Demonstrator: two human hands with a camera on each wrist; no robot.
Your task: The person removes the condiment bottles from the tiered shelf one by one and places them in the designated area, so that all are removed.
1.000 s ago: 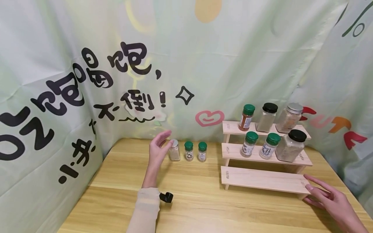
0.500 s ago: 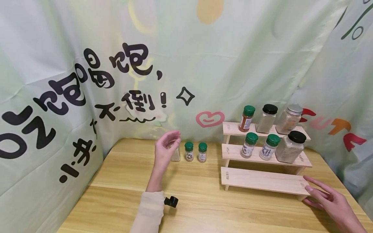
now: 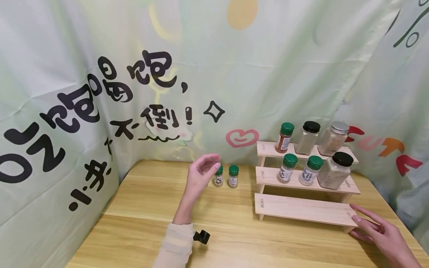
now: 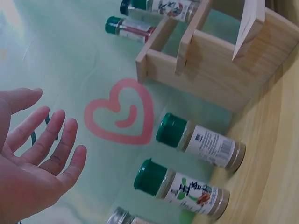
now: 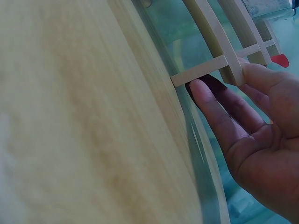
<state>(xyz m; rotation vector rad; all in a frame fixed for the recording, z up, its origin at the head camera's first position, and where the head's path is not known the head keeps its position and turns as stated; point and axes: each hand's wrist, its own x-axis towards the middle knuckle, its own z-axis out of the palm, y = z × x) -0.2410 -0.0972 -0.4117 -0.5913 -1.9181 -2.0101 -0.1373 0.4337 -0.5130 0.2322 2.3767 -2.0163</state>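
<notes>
In the head view my left hand (image 3: 200, 173) is raised over the table with its fingers bent and nothing held. It covers the silver-capped jar, whose cap (image 4: 122, 217) shows at the bottom of the left wrist view. Beside the hand are two small green-capped spice jars, a nearer one (image 3: 218, 179) partly behind the thumb and another (image 3: 233, 178) to its right. My right hand (image 3: 382, 230) touches the right end of the wooden tiered rack (image 3: 301, 210) at its lowest shelf, fingers spread. In the right wrist view a fingertip (image 5: 202, 88) meets the rack's leg.
On the rack's top tier stand a red-filled jar (image 3: 284, 139), a black-capped jar (image 3: 307, 139) and a silver-capped jar (image 3: 333, 139). The middle tier carries two green-capped jars (image 3: 287, 169) and a large black-capped jar (image 3: 335, 171). A printed cloth (image 3: 301, 74) hangs behind the table.
My left hand has moved right, from beside the silver-capped jar to in front of it and up to the first green-capped jar. My right hand stays at the rack.
</notes>
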